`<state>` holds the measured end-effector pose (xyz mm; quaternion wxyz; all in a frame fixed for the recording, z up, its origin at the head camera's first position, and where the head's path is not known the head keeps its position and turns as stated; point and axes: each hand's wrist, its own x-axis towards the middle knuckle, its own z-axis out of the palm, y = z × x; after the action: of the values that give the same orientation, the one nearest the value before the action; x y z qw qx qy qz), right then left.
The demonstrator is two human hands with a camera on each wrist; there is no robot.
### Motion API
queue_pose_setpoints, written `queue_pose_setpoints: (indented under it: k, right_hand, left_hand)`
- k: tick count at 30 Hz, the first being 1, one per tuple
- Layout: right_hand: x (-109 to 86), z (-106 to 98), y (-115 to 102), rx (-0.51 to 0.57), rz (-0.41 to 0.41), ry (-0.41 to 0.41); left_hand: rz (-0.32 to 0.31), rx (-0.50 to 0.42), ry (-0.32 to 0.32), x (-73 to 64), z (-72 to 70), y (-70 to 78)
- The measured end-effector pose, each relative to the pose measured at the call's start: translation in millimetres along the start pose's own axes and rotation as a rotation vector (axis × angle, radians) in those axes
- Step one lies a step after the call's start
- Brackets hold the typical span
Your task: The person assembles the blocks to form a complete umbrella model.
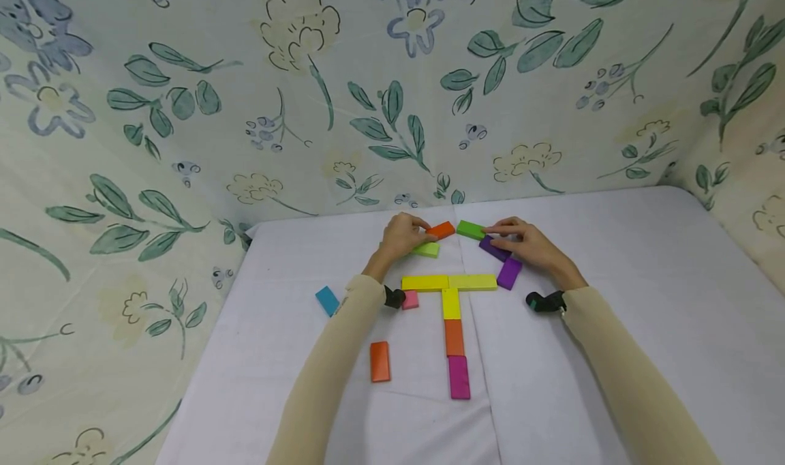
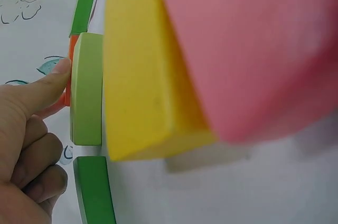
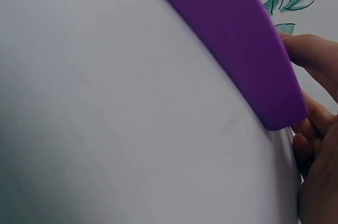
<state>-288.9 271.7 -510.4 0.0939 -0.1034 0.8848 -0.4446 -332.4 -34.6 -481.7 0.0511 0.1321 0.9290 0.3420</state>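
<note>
In the head view, my left hand pinches an orange block at the back of the table. Its thumb lies on the near side, just over a light green block. My right hand has thumb and forefinger on a dark purple block; the forefinger tip reaches the end of a green block. A brighter purple block continues that slanting line below. In the left wrist view, a dark green block lies beyond the light green one; the head view hides it behind the left hand.
Two yellow blocks form a crossbar, with a column of yellow, orange and magenta blocks below. A pink block sits under its left end. Loose blue and orange blocks lie leftward on white cloth. Flowered fabric rises behind.
</note>
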Motion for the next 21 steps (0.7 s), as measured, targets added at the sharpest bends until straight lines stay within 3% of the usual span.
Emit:
queue_pose_setpoints:
  k: [13,21]
  right_hand:
    - [-0.4,-1.2,-2.0,0.001,0.004,-0.001]
    - [-0.7,-0.5,-2.9,0.001,0.015,0.002]
  left_hand:
    - [-0.004,0.020,-0.016,-1.8,-0.1,3.8]
    - [0.007,-0.029,-0.026,-2.1,-8.4,-5.8]
